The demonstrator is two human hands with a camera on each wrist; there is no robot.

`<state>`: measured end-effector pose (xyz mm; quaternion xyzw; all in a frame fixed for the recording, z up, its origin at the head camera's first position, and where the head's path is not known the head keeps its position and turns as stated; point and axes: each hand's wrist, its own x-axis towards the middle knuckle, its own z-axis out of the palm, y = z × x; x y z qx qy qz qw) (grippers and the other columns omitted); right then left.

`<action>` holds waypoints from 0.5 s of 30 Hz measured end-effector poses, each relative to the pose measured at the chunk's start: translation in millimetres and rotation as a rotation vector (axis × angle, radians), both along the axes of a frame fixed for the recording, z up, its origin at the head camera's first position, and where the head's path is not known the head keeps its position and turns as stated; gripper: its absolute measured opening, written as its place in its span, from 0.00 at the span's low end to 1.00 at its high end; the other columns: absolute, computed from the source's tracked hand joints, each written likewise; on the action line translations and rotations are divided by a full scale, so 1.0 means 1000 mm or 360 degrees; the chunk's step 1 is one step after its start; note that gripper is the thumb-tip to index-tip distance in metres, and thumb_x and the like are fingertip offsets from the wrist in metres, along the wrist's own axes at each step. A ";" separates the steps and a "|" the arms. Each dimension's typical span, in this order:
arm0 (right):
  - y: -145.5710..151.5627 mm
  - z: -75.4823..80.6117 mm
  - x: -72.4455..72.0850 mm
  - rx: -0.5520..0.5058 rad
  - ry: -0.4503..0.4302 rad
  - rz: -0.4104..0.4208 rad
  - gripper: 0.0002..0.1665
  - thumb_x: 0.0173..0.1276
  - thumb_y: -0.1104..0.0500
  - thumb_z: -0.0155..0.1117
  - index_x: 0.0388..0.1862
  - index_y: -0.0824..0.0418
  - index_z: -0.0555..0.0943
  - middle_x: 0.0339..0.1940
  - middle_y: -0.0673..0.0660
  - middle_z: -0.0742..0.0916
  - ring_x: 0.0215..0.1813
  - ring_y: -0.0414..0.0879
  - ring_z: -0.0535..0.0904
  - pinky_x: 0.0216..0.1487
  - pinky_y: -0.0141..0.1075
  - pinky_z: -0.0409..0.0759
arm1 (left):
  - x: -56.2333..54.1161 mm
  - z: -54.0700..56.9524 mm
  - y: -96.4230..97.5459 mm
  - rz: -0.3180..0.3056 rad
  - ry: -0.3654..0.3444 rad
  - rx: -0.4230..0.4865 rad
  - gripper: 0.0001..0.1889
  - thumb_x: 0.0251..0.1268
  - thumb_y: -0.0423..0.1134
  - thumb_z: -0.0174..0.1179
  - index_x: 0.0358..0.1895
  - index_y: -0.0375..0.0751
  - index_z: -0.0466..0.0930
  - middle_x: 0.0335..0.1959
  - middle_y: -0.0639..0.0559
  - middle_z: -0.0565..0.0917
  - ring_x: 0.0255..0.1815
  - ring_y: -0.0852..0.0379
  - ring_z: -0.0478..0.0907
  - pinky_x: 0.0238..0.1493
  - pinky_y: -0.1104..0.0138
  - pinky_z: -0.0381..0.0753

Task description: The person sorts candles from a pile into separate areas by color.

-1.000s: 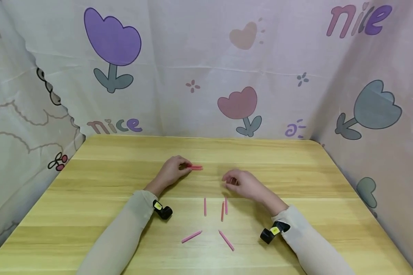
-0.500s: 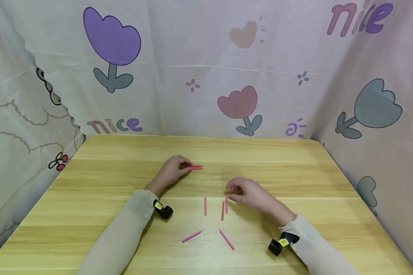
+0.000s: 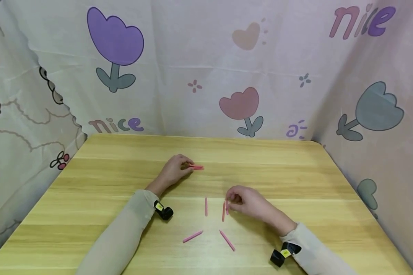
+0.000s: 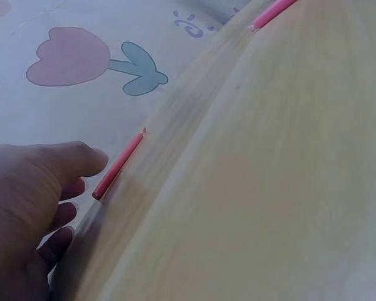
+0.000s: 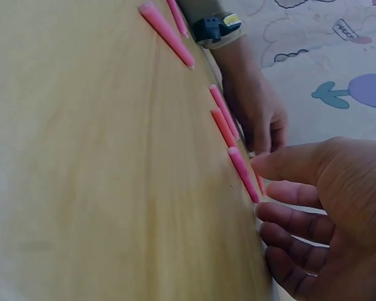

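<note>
At the back of the table, my left hand (image 3: pixel 174 169) rests with loosely bent fingers at the left end of some red candles (image 3: pixel 197 167). The left wrist view shows a gap between its thumb and the red candle (image 4: pixel 118 166). Lower and to the right, my right hand (image 3: pixel 249 201) has thumb and fingertips beside a thin pink candle (image 3: pixel 227 210). In the right wrist view the thumb is close to that pink candle (image 5: pixel 243 175), fingers spread loosely. An orange-red candle (image 3: pixel 223 212) lies just left of it.
Another upright-lying pink candle (image 3: pixel 206 206) is farther left on the wooden table (image 3: pixel 124 152). Two slanted pink candles, one left (image 3: pixel 192 236) and one right (image 3: pixel 227 240), lie nearer the front. A printed cloth (image 3: pixel 179 46) hangs behind the table.
My right hand has come down toward the front, from above the candles to beside the pink one. My left hand and the candles stay put.
</note>
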<state>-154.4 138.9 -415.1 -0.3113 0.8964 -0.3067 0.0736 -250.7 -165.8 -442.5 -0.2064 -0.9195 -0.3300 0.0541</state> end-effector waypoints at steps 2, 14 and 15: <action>0.000 0.000 0.001 -0.0008 0.0020 -0.0023 0.07 0.65 0.61 0.69 0.41 0.54 0.81 0.33 0.41 0.81 0.36 0.36 0.78 0.38 0.32 0.79 | 0.001 0.002 0.001 -0.0003 0.0012 0.0019 0.10 0.64 0.42 0.67 0.45 0.43 0.86 0.46 0.48 0.82 0.51 0.47 0.76 0.56 0.52 0.72; -0.005 -0.001 0.006 0.0024 0.0106 -0.0057 0.08 0.63 0.61 0.70 0.40 0.55 0.81 0.32 0.44 0.81 0.35 0.37 0.77 0.37 0.32 0.78 | 0.008 0.005 0.001 -0.0036 -0.0002 0.0009 0.11 0.63 0.41 0.67 0.45 0.41 0.85 0.45 0.48 0.82 0.50 0.47 0.77 0.55 0.52 0.74; -0.006 -0.001 0.006 0.0022 0.0098 -0.0059 0.08 0.63 0.61 0.69 0.40 0.55 0.80 0.32 0.44 0.81 0.35 0.37 0.77 0.37 0.32 0.78 | 0.009 0.004 0.000 -0.0038 0.0004 0.0004 0.11 0.63 0.41 0.67 0.45 0.41 0.85 0.45 0.48 0.82 0.49 0.48 0.77 0.55 0.52 0.74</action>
